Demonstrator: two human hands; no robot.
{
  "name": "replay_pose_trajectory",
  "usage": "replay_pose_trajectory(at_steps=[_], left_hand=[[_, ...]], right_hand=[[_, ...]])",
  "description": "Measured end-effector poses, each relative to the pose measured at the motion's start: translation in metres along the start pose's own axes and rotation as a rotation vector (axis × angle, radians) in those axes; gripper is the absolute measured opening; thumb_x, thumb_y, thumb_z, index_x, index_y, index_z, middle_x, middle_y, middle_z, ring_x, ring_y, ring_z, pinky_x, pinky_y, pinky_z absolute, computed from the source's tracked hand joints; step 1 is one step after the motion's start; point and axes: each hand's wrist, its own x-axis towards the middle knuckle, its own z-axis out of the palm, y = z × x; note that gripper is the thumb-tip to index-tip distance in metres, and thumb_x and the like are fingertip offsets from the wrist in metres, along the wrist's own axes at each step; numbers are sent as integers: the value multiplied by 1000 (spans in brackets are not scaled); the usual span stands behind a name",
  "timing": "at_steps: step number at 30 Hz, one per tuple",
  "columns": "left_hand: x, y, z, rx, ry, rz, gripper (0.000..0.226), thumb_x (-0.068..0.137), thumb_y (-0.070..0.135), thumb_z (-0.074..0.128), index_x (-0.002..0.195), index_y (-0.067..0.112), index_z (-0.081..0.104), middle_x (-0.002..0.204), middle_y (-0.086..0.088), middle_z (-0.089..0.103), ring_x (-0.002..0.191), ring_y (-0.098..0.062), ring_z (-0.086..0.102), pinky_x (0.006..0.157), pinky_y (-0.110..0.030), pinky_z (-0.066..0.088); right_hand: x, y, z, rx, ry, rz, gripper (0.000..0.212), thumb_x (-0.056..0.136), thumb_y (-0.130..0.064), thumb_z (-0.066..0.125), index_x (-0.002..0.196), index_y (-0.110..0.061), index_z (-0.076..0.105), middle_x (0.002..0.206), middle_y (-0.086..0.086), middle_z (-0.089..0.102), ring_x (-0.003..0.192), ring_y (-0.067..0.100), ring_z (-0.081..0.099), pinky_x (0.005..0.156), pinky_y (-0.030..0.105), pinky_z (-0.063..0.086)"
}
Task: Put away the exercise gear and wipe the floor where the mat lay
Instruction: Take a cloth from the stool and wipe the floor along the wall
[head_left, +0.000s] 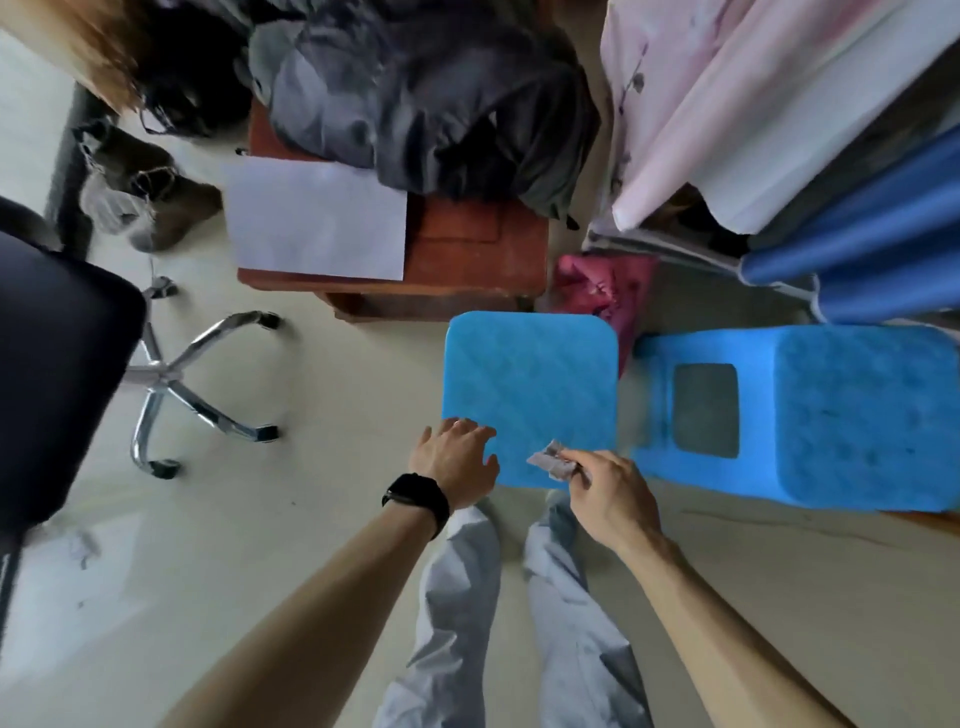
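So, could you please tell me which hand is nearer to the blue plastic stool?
Right. The right hand, pinching a grey rag, is just left of the stool; the left hand rests on the blue mat, farther away.

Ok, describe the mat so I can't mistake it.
Start at the wooden table piled with dark clothes. Just nearer the camera lies a flat, square blue mat, its near corner touched by the left hand. Unlike the blue stool to its right, it is thin with no cut-out.
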Motion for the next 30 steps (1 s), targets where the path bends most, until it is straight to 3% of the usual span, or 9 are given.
replay_pose_trajectory(at_steps=[6,11,15,19,22,26,30], left_hand=[[66,-16,40,3,91,101,69,95,39,48,157,29,19,165,-6,13,151,-28,13,121,-46,19],[111,-27,64,42,346,181,72,93,45,52,157,26,24,166,-5,11,152,-30,12,119,-55,18],[132,-32,85,51,412,167,71,96,52,43,158,31,15,167,0,4,153,-26,3,121,-56,12],[136,-35,98,81,473,164,68,98,54,33,158,32,10,167,1,0,154,-22,-3,123,-53,5],[139,-36,100,85,499,155,68,98,55,33,158,32,10,167,1,1,154,-22,-2,123,-51,4],[139,-36,104,93,522,149,68,98,55,32,158,32,11,167,1,3,154,-22,-1,123,-51,4],[140,-36,105,114,524,138,68,97,56,30,158,33,10,167,1,2,154,-22,-1,124,-51,3]], right_hand=[[53,6,33,40,194,-28,39,91,-13,58,127,-28,67,114,-1,67,102,28,59,87,34,48],[99,9,48,77,400,-159,40,92,-5,58,128,-19,67,124,0,65,112,25,57,97,31,46],[122,15,55,45,515,-342,39,93,-2,55,127,-13,67,129,4,64,117,23,55,104,32,44],[131,27,64,-46,531,-452,38,92,-4,53,128,-11,66,135,8,62,126,29,54,109,39,41],[128,34,70,-139,482,-488,45,92,-15,57,137,-14,59,147,9,51,138,30,44,114,43,35],[121,42,80,-289,377,-444,53,99,-31,50,151,-22,41,161,7,29,150,29,22,117,50,24],[121,45,83,-374,350,-417,55,102,-35,45,155,-24,32,164,6,21,152,28,16,119,51,18]])
